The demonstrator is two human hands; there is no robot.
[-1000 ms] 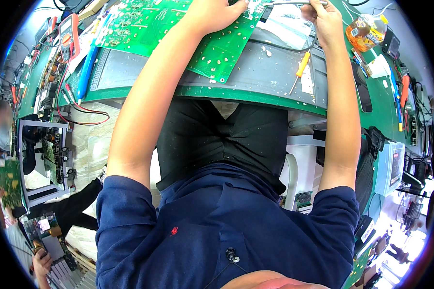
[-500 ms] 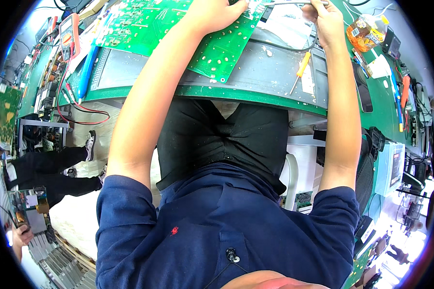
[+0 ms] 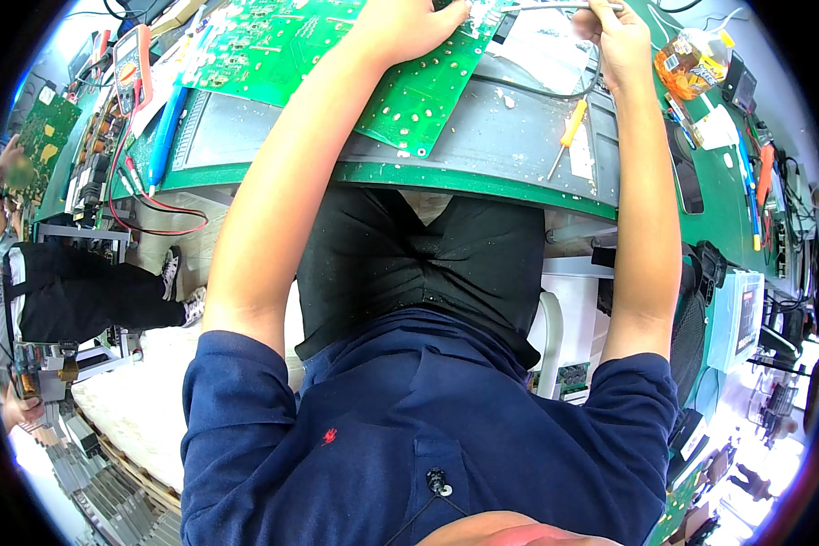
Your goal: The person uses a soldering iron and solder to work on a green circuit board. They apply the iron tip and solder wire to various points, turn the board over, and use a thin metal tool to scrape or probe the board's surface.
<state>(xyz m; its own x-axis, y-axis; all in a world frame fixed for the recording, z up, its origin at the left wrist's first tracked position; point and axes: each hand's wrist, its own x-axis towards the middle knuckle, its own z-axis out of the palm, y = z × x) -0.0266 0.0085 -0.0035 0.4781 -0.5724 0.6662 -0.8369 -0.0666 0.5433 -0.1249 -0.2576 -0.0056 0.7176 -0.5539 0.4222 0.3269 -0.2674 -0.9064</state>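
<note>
A large green circuit board (image 3: 409, 109) with many solder points lies tilted across the grey mat (image 3: 519, 127). Over its upper part is my left hand (image 3: 409, 29), the thumb stretched toward the right; its other fingers are hidden or cut off by the top edge. My right hand (image 3: 617, 41) is closed round a slim grey soldering iron (image 3: 555, 6), which points left toward the board's upper right corner. A dark cable (image 3: 555, 95) loops down below this hand and across the mat. Between the board and my right forearm lies an orange-handled screwdriver (image 3: 573, 123).
At the left are a red multimeter (image 3: 133, 68) with leads and a blue pen-like tool (image 3: 164, 146). An orange snack container (image 3: 687, 68) and a dark phone (image 3: 685, 173) sit at the right. Another person's dark-trousered legs (image 3: 100, 291) are at the far left.
My hands and the board stay nearly in place, with the soldering iron shifted very slightly. The person at the left has moved, and a hand now shows beside the far-left green board.
</note>
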